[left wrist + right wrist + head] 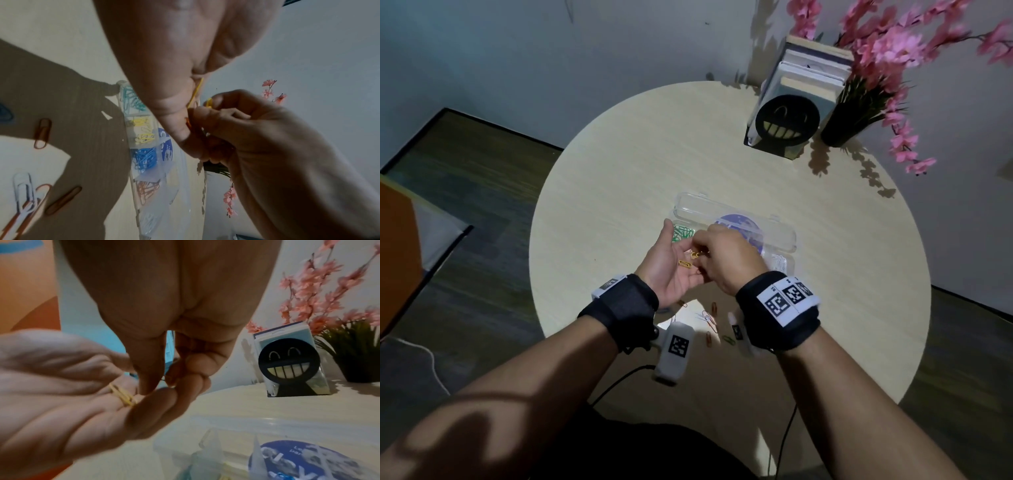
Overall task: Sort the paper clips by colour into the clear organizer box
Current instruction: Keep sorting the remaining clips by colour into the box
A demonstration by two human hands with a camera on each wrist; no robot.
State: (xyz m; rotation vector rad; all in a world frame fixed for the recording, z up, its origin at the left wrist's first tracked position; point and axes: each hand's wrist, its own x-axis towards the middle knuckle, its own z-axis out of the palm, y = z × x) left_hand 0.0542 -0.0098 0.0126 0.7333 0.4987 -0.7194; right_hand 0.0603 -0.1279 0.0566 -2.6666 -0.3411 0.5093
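Left hand (pixel 671 263) is lying palm-up, fingers relaxed, carrying yellow paper clips (pixel 685 263) above the table (pixel 619 164). Right hand (pixel 729 260) is pinching one clip from that palm. Judged next: carrying it to the yellow compartment of the clear organizer box (pixel 780 236), just beyond

A home corner — round wooden table (pixel 619 178), bookend with books (pixel 787 120), vase of pink flowers (pixel 887 68).

Yellow clips (pixel 685 264) are held in a palm above the open clear box (pixel 736 233); green, yellow, blue, orange clips are sorted inside.
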